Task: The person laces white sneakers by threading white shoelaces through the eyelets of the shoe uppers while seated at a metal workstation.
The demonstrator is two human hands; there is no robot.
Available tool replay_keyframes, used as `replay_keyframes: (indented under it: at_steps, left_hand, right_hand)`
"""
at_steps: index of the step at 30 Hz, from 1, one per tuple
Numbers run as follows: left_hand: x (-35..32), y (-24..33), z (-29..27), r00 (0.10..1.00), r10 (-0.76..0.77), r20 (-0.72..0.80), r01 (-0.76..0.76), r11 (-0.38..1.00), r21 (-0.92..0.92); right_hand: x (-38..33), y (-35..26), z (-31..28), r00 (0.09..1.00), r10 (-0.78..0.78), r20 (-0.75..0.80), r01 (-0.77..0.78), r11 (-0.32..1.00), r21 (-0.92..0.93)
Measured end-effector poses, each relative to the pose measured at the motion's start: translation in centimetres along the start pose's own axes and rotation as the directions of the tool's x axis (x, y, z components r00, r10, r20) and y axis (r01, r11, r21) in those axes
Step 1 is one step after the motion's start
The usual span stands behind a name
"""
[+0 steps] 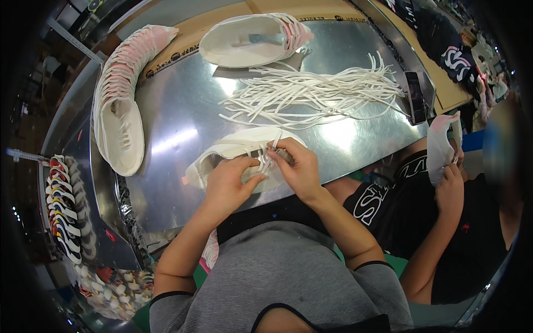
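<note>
A cream-white shoe upper [236, 145] lies on its side on the metal table in front of me, with a white shoelace [264, 159] threaded across part of its eyelet rows. My left hand [230, 182] grips the upper at the near side of the opening, its index finger and thumb beside the lacing. At the eyelets, the fingertips of my right hand [300, 169] are pinched together on the lace. The exact spot where those fingertips meet the lace is partly hidden by the fingers.
Beyond the upper spreads a pile of loose white laces [316, 94]. Nested uppers [244, 47] lie at the back, and a long curved stack of uppers [119, 83] stands left. A dark phone-like object [415, 97] rests right. A seated co-worker [472, 238] holds another upper [441, 147].
</note>
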State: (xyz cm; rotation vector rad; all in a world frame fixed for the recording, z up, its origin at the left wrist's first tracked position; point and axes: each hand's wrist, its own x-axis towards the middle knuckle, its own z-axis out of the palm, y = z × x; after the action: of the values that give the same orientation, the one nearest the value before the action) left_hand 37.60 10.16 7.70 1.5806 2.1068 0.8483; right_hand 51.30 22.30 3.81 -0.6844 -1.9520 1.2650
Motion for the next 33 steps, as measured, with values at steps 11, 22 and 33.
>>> replay_keyframes:
  at_steps: [11,22,33]
  left_hand:
    - [0.6,-0.2,1.0,0.994,-0.106,0.032,0.104,0.993,0.061]
    - [0.3,-1.2,1.4,0.995,0.056,-0.078,-0.054,0.998,0.037]
    - [-1.9,-1.0,2.1,0.961,0.257,-0.106,-0.247,0.964,0.100]
  right_hand:
    - [-4.9,-2.1,-2.3,0.953,0.275,0.124,-0.277,0.961,0.000]
    - [-5.2,-1.2,-1.1,0.939,0.305,0.158,-0.309,0.951,-0.003]
    - [-4.9,-1.0,0.3,0.958,0.199,0.208,-0.151,0.963,-0.225]
